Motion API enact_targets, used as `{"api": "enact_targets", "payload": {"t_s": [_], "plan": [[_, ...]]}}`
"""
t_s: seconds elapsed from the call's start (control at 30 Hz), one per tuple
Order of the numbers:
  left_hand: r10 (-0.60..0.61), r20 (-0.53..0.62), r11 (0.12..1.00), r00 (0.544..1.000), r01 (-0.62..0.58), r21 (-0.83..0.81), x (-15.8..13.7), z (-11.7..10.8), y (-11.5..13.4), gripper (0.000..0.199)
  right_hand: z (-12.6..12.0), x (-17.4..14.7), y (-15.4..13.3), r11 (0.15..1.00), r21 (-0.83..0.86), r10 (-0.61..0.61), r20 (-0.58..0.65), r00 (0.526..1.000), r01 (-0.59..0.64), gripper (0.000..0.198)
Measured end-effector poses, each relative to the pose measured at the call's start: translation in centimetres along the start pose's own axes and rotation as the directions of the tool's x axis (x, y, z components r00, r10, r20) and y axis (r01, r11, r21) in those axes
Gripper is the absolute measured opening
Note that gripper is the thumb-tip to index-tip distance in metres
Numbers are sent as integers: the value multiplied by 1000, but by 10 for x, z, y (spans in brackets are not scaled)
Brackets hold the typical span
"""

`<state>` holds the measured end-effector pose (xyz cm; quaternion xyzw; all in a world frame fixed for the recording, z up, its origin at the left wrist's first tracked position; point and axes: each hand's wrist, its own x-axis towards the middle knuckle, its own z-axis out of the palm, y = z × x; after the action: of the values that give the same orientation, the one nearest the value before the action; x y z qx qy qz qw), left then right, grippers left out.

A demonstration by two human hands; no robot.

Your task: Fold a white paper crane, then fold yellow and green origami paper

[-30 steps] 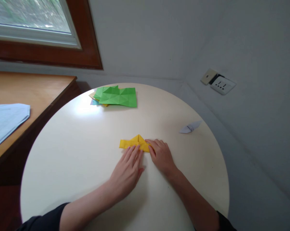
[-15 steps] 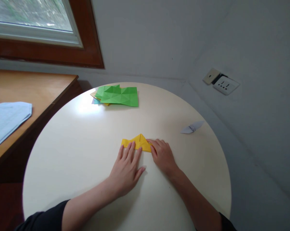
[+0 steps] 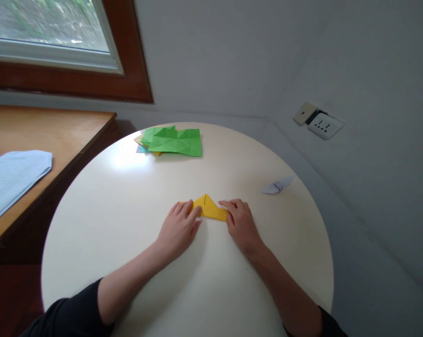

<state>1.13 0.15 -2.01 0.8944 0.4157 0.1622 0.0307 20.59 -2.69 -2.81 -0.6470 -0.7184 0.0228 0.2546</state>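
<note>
At 6 o'clock, nearest the camera: two bare forearms in dark short sleeves, entering from the lower edge and converging toward the middle of a round cream table (image 3: 127, 196).

Item 1, left hand (image 3: 178, 229): palm down on the tabletop, fingers together and extended toward 1 o'clock, fingertips pressing flat on the left end of a folded yellow paper (image 3: 211, 209). Nothing is pinched; the hand lies flat on top of the sheet.

Item 2, right hand (image 3: 241, 223): palm down, fingers curled toward 10 o'clock, fingertips resting on the right end of the same yellow paper. Whether any edge is gripped between finger and thumb cannot be told.

Item 3, folded yellow paper: lies flat at the table's centre, between the two hands and touched by both; long low shape with a small triangular peak pointing to 12 o'clock.

Item 4, small white folded paper (image 3: 278, 185): at 2 o'clock from the yellow piece, well apart from it, near the table's right rim.

Item 5, creased green sheet (image 3: 174, 141): at 11 o'clock, near the far rim, lying on top of other coloured sheets whose corners show at its left.

Item 6, wooden desk (image 3: 49, 135): at 9 o'clock beside the table, bearing printed pages (image 3: 11, 180).

Item 7, wall socket (image 3: 323, 125): at 2 o'clock on the grey wall.

Item 8, window with brown frame (image 3: 127, 70): at 10 o'clock, farthest off
</note>
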Motion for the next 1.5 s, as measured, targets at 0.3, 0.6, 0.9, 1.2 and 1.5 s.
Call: {"api": "enact_targets", "payload": {"t_s": [0.3,0.6,0.9,1.2,1.5], "plan": [[-12,-38,992,999,7,-124,12,3,-18,18,-5,-2,-8,995,28,-93,50,994,92,23],[-10,-135,983,991,-15,-181,13,5,-20,18,4,-1,-1,987,138,-67,-65,996,76,26],[-29,-251,959,968,-44,-280,12,9,-25,22,8,0,3,976,184,-95,-121,988,116,29],[-99,-444,919,891,-90,-384,15,1,-22,18,5,2,-6,948,314,14,-212,977,54,28],[-360,-316,710,878,38,-704,15,-6,-15,13,3,4,-11,932,360,96,-361,928,44,37]]}}
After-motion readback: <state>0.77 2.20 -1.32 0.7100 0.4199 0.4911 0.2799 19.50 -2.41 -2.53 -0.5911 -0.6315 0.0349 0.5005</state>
